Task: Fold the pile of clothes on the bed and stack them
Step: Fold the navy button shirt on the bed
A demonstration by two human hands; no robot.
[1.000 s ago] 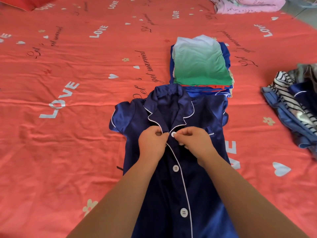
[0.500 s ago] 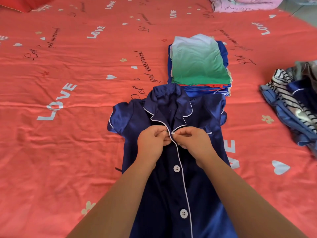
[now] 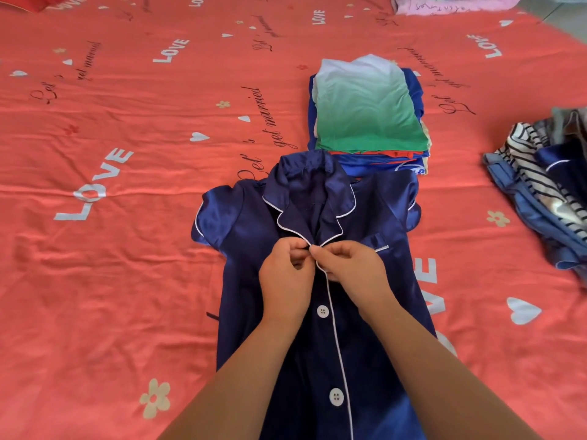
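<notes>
A navy satin pyjama shirt (image 3: 241, 236) with white piping lies face up on the red bed sheet (image 3: 111, 281), collar away from me. My left hand (image 3: 286, 277) and my right hand (image 3: 352, 268) pinch the two front edges together just under the collar, at the top button, which my fingers hide. Two white buttons below are fastened. Beyond the collar sits a stack of folded clothes (image 3: 368, 115) with a white-to-green top on it. A pile of unfolded clothes (image 3: 540, 192), striped and blue, lies at the right.
Pink fabric (image 3: 444, 3) lies at the far edge of the bed, and a red item (image 3: 35, 1) shows at the top left corner. The sheet stretches wide to the left of the shirt.
The top white button, visible between my fingers a second ago, is now covered. The two front edges have closed together under my fingertips.
</notes>
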